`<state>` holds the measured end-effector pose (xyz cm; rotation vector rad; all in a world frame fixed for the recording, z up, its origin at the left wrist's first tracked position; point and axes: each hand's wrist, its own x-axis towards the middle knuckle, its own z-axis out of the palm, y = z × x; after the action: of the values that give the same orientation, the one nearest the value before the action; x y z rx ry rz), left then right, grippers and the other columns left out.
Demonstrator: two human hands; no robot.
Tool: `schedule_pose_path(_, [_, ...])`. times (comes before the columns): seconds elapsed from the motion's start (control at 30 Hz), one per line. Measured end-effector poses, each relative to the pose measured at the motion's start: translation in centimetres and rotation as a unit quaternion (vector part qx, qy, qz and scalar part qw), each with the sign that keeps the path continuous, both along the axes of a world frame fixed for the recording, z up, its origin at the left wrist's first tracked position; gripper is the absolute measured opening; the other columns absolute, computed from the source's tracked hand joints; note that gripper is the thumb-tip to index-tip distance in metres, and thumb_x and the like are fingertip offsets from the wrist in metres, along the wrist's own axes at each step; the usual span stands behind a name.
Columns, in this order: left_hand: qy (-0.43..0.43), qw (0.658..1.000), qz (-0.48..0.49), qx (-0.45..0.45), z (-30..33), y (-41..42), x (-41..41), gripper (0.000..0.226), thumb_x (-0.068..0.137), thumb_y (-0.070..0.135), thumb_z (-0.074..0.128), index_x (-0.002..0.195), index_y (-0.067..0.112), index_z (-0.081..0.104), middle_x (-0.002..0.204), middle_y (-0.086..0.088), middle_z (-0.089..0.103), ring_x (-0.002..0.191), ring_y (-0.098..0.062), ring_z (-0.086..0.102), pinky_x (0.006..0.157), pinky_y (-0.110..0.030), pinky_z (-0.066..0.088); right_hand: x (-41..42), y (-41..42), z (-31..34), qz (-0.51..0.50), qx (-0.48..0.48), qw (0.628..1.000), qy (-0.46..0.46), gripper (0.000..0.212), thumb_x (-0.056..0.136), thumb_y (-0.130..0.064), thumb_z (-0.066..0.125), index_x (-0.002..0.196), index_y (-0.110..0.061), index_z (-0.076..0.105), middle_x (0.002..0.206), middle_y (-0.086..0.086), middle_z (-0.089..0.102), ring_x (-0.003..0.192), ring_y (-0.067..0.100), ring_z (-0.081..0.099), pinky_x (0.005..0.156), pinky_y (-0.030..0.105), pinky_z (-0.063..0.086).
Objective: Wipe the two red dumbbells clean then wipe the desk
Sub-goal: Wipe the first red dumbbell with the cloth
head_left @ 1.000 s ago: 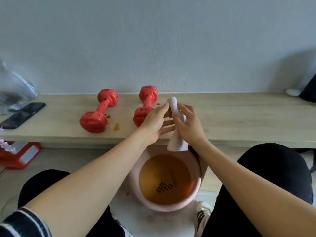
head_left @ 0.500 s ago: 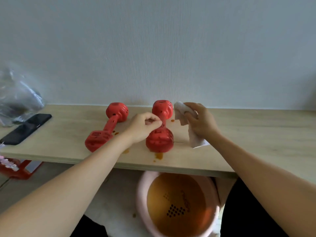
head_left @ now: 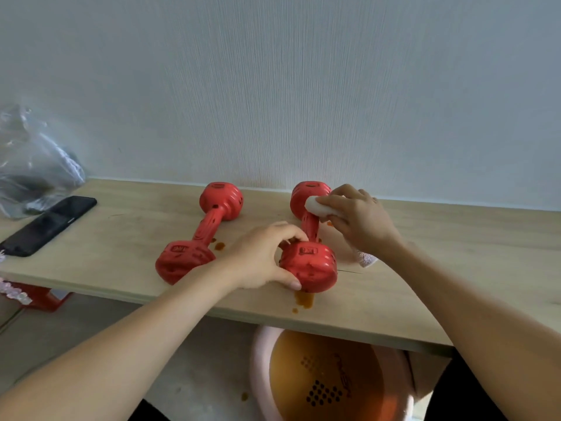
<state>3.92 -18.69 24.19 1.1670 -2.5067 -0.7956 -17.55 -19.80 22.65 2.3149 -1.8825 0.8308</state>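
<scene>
Two red dumbbells lie on the light wooden desk (head_left: 440,268). The left dumbbell (head_left: 198,235) is untouched. My left hand (head_left: 261,256) grips the near head of the right dumbbell (head_left: 312,265). My right hand (head_left: 358,220) presses a white cloth (head_left: 318,206) against that dumbbell's far head, by the handle; the cloth's tail shows under my wrist. Brown stains (head_left: 303,299) mark the desk near its front edge and beside the left dumbbell.
A black phone (head_left: 48,224) and a clear plastic bag (head_left: 33,162) sit at the desk's left end. Under the desk stands a pink basin (head_left: 261,375) of brown water. A red stool (head_left: 39,297) is at the lower left. The wall runs right behind the dumbbells.
My left hand slid from the handle to the near head of the right dumbbell. My right hand brought the cloth onto the far head. The view moved closer to the desk.
</scene>
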Motion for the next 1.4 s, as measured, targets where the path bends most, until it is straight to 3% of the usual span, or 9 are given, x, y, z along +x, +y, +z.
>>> schedule_pose_path(0.23, [-0.055,0.995,-0.081,0.009,1.5,-2.1,-0.2,0.066,0.061,0.018,0.085,0.118,0.031,0.056,0.114,0.018,0.054,0.1,0.008,0.047,0.087,-0.005,0.033,-1.7,1.8,1.9,-0.026,-0.019,0.999,0.004,0.035,0.086,-0.015,0.061,0.119,-0.025,0.065,0.114,0.005,0.061,0.096,0.033,0.054,0.079,0.04,0.04])
schedule_pose_path(0.4, [-0.082,0.994,-0.076,0.002,2.2,-2.7,0.0,0.081,0.063,0.017,0.084,0.133,0.033,0.046,0.132,0.016,0.048,0.122,0.0,0.043,0.106,-0.023,0.032,-1.6,3.0,2.3,-0.031,-0.077,0.997,-0.007,0.028,0.083,-0.015,0.066,0.11,-0.023,0.07,0.101,0.004,0.064,0.086,0.032,0.057,0.073,0.042,0.045])
schedule_pose_path(0.6, [-0.041,0.997,0.064,0.014,0.6,1.2,-0.6,0.114,0.05,0.061,0.08,0.143,0.028,0.023,0.145,0.01,0.026,0.131,-0.009,0.034,0.108,-0.036,0.034,-0.6,3.5,1.3,-0.076,-0.075,0.99,0.091,0.035,0.078,-0.003,0.066,0.105,-0.024,0.067,0.102,0.004,0.062,0.082,0.035,0.057,0.069,0.044,0.043])
schedule_pose_path(0.73, [0.008,0.994,0.107,-0.033,-1.2,2.4,-2.3,0.104,0.05,0.059,0.082,0.135,0.027,0.032,0.131,0.01,0.038,0.115,-0.011,0.046,0.095,-0.032,0.045,0.3,4.4,1.3,-0.067,0.066,0.988,0.121,0.037,0.089,-0.017,0.048,0.12,-0.036,0.057,0.132,-0.005,0.044,0.115,0.028,0.038,0.092,0.042,0.034])
schedule_pose_path(0.83, [0.05,0.991,0.12,-0.038,-1.8,2.1,-2.4,0.096,0.046,0.056,0.085,0.125,0.026,0.04,0.117,0.012,0.042,0.105,-0.009,0.048,0.089,-0.031,0.046,1.9,5.7,1.0,-0.005,0.074,0.995,0.073,0.039,0.084,-0.021,0.048,0.119,-0.035,0.059,0.132,-0.003,0.046,0.111,0.031,0.038,0.083,0.046,0.041])
schedule_pose_path(0.93, [0.068,0.99,0.116,-0.041,-2.0,1.9,-2.4,0.089,0.044,0.051,0.087,0.117,0.025,0.043,0.111,0.011,0.041,0.101,-0.01,0.048,0.086,-0.029,0.045,2.2,6.6,0.7,0.031,0.071,0.993,0.084,0.052,0.078,-0.034,0.026,0.118,-0.035,0.06,0.128,0.0,0.052,0.105,0.034,0.044,0.073,0.049,0.045])
schedule_pose_path(1.1, [0.086,0.989,0.114,-0.031,-2.3,1.7,-2.1,0.087,0.044,0.049,0.088,0.115,0.028,0.042,0.114,0.01,0.043,0.102,-0.01,0.049,0.082,-0.024,0.044,0.1,5.6,1.2,-0.085,0.106,0.98,0.142,0.04,0.091,-0.025,0.035,0.122,-0.042,0.052,0.136,-0.009,0.037,0.119,0.028,0.033,0.095,0.043,0.034])
schedule_pose_path(1.23, [0.08,0.989,0.124,-0.029,-2.4,1.5,-2.5,0.089,0.043,0.048,0.089,0.115,0.026,0.042,0.112,0.009,0.041,0.102,-0.011,0.047,0.083,-0.024,0.042,1.5,5.4,0.6,-0.069,0.102,0.989,0.083,0.036,0.089,-0.015,0.041,0.113,-0.031,0.063,0.13,-0.007,0.043,0.113,0.031,0.035,0.085,0.041,0.041])
schedule_pose_path(1.4, [0.074,0.99,0.12,-0.027,-2.4,1.4,-2.5,0.09,0.043,0.047,0.089,0.116,0.026,0.041,0.113,0.009,0.04,0.103,-0.011,0.047,0.085,-0.024,0.041,1.6,6.2,0.4,-0.005,0.062,0.993,0.1,0.047,0.083,-0.029,0.028,0.113,-0.031,0.064,0.127,-0.001,0.051,0.106,0.034,0.041,0.074,0.047,0.048])
